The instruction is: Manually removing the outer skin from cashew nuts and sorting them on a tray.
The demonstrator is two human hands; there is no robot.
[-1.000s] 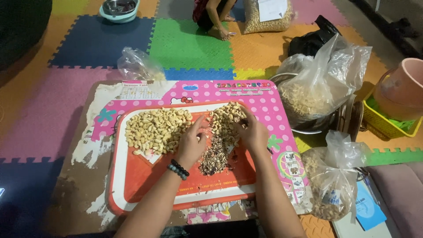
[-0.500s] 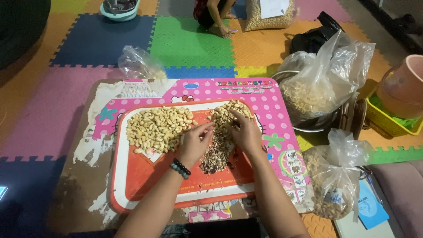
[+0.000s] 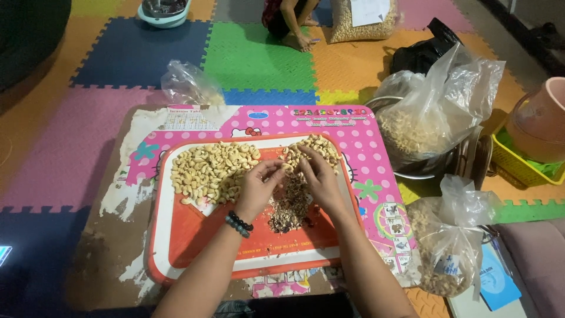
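Nearest on the red tray [image 3: 194, 250] is the dark heap of skins [image 3: 289, 207], and just past it the left hand [image 3: 257, 189] and right hand [image 3: 316, 179] meet fingertip to fingertip over one small nut, each grip pinched shut on it; I can't tell if its skin is off yet. Best bet, I'd say: rub lightly so the kernel doesn't snap, and drop the skins on the dark heap, well apart from the pale peeled cashews [image 3: 210, 168] to the left. Unsorted nuts [image 3: 315, 148] sit just beyond, all on the pink table [image 3: 365, 150].

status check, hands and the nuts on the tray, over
Left hand and right hand meet fingertip to fingertip over the husk pile. Pale nuts heaped left on orange tray. Nothing obstructing.
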